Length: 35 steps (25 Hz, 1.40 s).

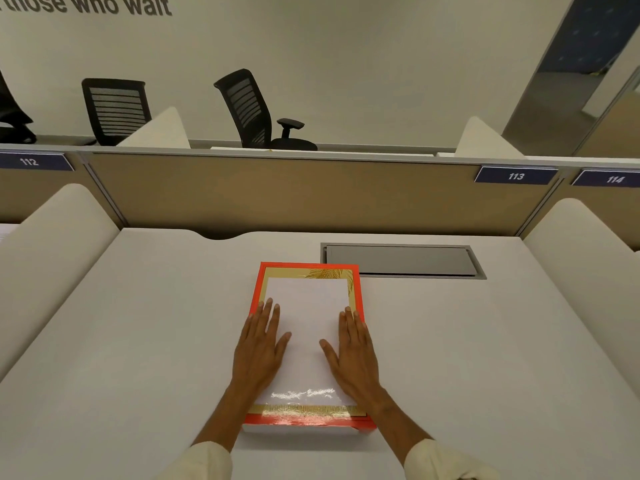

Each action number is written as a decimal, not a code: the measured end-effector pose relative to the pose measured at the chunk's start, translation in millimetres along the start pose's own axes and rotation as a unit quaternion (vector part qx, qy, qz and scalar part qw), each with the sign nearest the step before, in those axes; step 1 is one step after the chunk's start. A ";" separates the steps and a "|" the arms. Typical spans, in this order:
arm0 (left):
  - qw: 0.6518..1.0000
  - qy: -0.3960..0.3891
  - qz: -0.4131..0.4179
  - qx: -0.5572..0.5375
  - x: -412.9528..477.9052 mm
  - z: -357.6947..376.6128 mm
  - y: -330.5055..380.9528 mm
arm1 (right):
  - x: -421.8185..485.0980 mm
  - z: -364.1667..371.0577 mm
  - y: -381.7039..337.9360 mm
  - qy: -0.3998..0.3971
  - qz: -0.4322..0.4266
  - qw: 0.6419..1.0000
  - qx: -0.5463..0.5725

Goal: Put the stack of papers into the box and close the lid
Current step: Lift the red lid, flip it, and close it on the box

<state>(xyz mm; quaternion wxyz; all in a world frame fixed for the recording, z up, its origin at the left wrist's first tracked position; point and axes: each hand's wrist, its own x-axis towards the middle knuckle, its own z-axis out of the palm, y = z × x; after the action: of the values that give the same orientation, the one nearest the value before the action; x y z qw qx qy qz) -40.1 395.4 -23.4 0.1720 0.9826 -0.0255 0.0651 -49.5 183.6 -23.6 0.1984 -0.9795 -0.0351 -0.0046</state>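
The desk lies bare around the box; left hand and right hand rest flat, fingers spread, on its lid.

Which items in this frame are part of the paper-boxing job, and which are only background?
Part of the job:
- red and gold box, lid shut
- left hand flat on the lid
- right hand flat on the lid

Background:
- grey cable hatch in the desk
- two black office chairs behind the partition
- desk number plate 113

Pale desk with tan partition; two black chairs beyond, against a lettered wall.
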 end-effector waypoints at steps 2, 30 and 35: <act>1.000 -0.029 0.005 -0.001 2.2 10.6 -1.4 | 4.7 9.9 0.9 0.002 -0.003 1.000 -0.023; 0.996 -0.072 -0.014 0.045 0.4 29.4 -4.9 | 10.5 16.5 6.8 -0.033 0.023 0.999 -0.013; 0.999 -0.033 -0.014 0.006 7.6 25.7 23.4 | 10.7 -15.9 27.0 -0.013 0.010 1.000 0.009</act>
<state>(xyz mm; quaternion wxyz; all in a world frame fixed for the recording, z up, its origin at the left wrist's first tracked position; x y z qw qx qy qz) -31.2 364.4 -38.5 0.1657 0.9856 -0.0168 0.0306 -36.8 153.4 -19.2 0.2065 -0.9780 -0.0281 0.0103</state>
